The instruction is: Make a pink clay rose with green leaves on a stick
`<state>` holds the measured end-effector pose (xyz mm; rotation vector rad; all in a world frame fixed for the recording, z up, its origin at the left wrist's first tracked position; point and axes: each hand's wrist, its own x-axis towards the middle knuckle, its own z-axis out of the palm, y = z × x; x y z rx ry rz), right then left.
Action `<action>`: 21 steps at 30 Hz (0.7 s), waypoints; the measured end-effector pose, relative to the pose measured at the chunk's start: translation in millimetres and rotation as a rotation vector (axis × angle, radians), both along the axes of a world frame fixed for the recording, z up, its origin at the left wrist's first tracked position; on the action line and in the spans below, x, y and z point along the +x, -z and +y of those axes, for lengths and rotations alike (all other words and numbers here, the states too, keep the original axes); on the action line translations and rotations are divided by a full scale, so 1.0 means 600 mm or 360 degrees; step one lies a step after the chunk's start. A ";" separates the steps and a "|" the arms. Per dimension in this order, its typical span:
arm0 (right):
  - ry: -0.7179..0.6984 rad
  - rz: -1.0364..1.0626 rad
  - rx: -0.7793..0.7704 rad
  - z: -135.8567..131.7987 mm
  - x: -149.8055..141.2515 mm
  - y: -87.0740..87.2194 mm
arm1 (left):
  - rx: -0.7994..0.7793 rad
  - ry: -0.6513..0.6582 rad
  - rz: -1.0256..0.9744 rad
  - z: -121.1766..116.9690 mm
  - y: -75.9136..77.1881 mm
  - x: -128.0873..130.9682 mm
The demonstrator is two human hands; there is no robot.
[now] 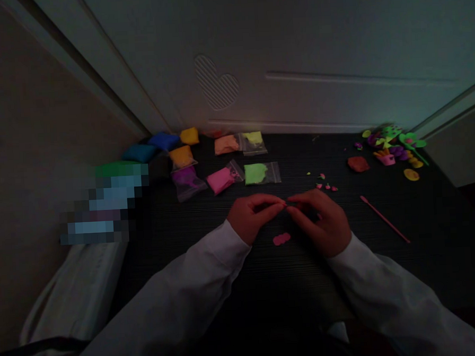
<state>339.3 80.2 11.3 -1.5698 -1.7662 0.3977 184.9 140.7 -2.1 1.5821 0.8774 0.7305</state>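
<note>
My left hand [252, 215] and my right hand [320, 220] meet fingertip to fingertip over a dark mat [210, 264], both pinched on a tiny bit of pink clay [285, 203] between them. Just below the hands a flat pink clay piece [281, 239] lies on the mat. Small pink clay bits [326, 185] are scattered just beyond my right hand. A thin pink modelling stick [384, 219] lies to the right of it.
Several bags of coloured clay [223, 178] lie at the back left of the mat. A red clay lump [358, 163] and a colourful clay flower model [393, 146] sit at the back right. A white cabinet door [295, 58] stands behind.
</note>
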 end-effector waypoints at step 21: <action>-0.0029 0.0029 0.0028 0.001 -0.001 0.001 | 0.0083 0.0067 -0.0089 -0.005 0.002 0.001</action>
